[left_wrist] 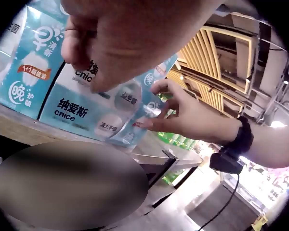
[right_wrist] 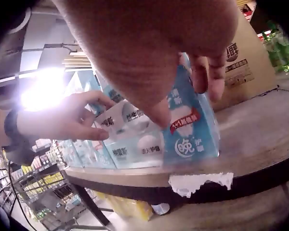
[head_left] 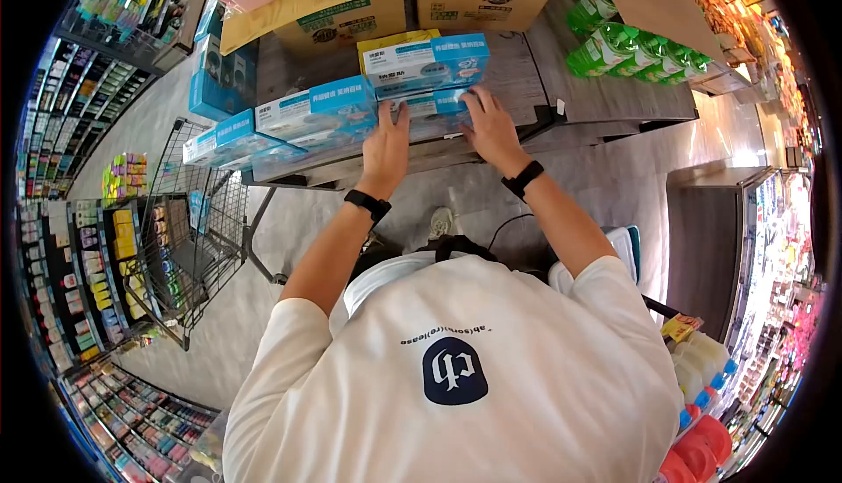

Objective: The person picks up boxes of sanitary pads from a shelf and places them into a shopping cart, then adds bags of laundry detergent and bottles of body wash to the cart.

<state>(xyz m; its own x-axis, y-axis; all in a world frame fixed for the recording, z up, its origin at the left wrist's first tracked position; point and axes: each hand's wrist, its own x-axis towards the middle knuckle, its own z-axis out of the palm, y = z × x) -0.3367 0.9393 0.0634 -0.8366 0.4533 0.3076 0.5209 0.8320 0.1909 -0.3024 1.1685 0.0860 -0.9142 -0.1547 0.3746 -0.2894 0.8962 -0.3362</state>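
While on shelf (head_left: 513,79), box (head_left: 430,105) between left fingers (head_left: 385,118) and right fingers (head_left: 478,104)

From here I see glossy printed boxes (head_left: 316,113) at twelve o'clock, matt brown cardboard (head_left: 478,7) beyond, a greyish wood-grain counter (head_left: 517,88), a white cloth shirt (head_left: 526,351) and, at nine o'clock, a metal-wire cart (head_left: 189,228).

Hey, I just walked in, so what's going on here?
Someone in a white shirt stands at a display table in a shop. Their left hand and right hand hold the opposite ends of a blue-and-white box near the table's front edge. Similar boxes sit to the left. Whether they're straightening it or about to lift it isn't clear. A wire shopping cart stands off to their left.
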